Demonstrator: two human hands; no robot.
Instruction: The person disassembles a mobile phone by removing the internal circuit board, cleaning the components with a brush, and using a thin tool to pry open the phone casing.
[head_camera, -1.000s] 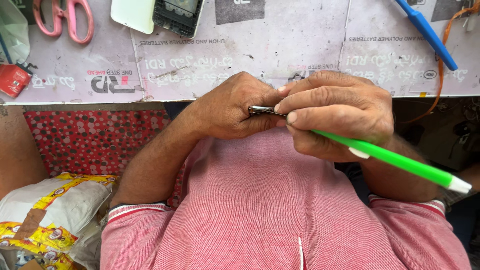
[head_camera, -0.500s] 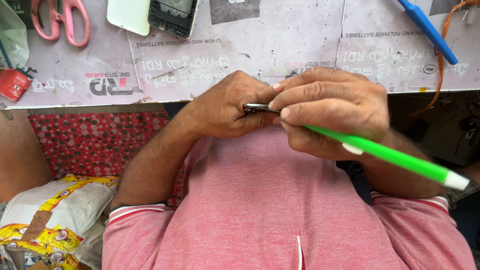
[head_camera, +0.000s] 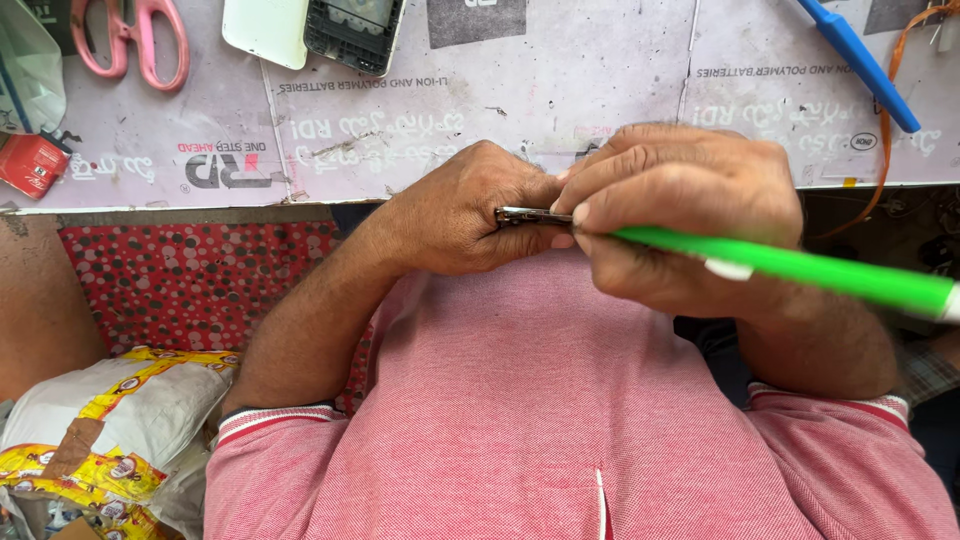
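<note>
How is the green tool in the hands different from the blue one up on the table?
The green tool is held in the right hand, while the blue tool lies untouched on the table. The green one lies nearly level; the blue one slants. The green one has a white end; the blue one's ends are hidden. Both are long and thin.
</note>
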